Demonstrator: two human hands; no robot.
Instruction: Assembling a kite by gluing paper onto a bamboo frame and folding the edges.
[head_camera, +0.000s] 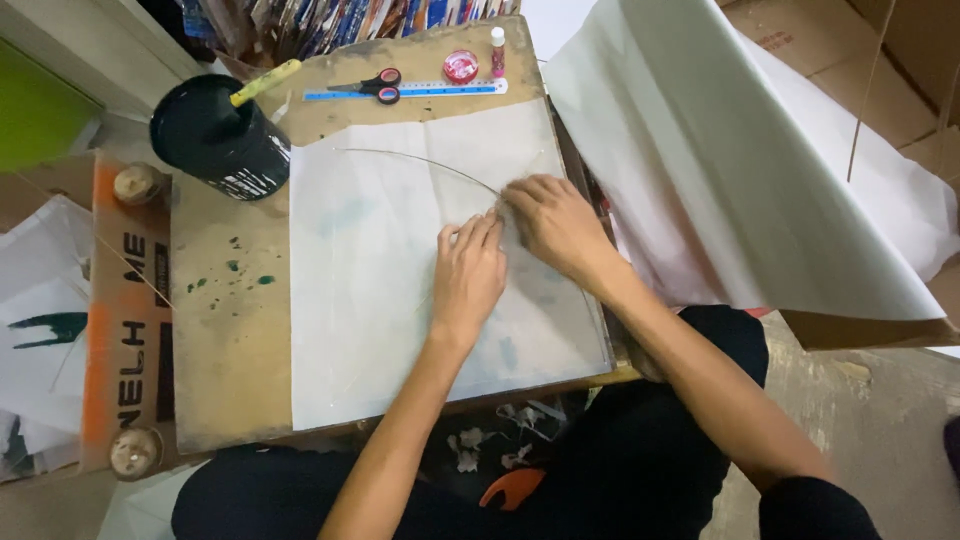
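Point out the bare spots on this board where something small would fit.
Bare wood runs down the board in a strip between the white sheet and the orange panel, below the black pot. The sheet's lower left is also open. It is crowded along the top edge by the scissors and ruler, and where the left hand and right hand press the sheet.

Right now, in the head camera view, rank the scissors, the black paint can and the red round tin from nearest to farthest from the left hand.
1. Scissors, up at the board's top edge, above the left hand.
2. Red round tin, top edge, right of the scissors; nearly the same as the scissors.
3. Black paint can, far upper left.
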